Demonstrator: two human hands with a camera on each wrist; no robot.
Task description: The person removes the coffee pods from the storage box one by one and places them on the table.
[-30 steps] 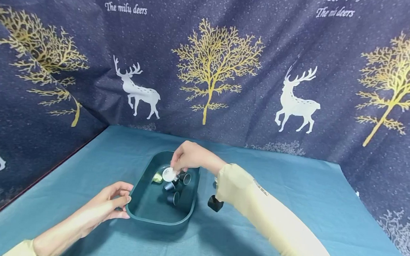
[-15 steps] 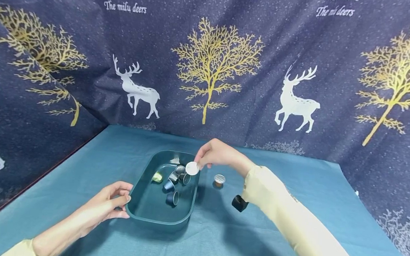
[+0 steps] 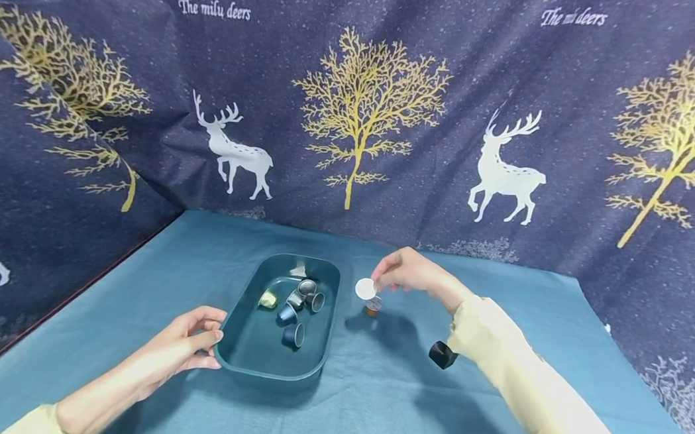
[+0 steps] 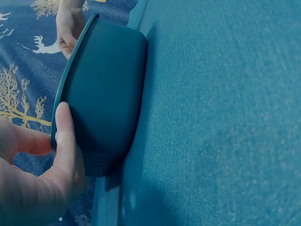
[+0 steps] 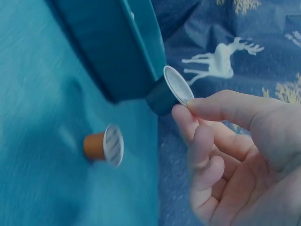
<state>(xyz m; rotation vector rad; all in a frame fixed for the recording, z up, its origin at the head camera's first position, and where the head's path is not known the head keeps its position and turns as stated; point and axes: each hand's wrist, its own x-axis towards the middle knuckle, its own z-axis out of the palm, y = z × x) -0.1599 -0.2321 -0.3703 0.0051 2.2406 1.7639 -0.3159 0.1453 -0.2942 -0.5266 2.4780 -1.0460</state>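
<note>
Over the table, right of the dark green tub (image 3: 272, 376), my right hand (image 3: 412, 272) pinches a coffee capsule (image 3: 366, 288) by its rim. In the right wrist view the held capsule (image 5: 162, 96) shows a dark body and a pale round lid. An orange coffee capsule (image 5: 94, 147) with a silvery lid stands upright on the cloth just below. My left hand (image 3: 187, 343) grips the tub's near left rim between thumb and fingers. Inside the tub lie several coffee capsules: a yellow-green one (image 3: 267, 299), a dark blue one (image 3: 292, 335), a lighter blue one (image 3: 287, 313), and dark ones.
A blue-green cloth (image 3: 384, 405) covers the table. Behind it hangs a dark blue curtain (image 3: 408, 201) with printed trees and deer. A small whitish patch (image 3: 298, 270) shows at the tub's far end. A black device (image 3: 443, 355) sits at my right wrist.
My right hand has lifted the coffee capsule out of the tub and carried it right, close above the orange capsule. My left hand keeps its grip on the rim.
</note>
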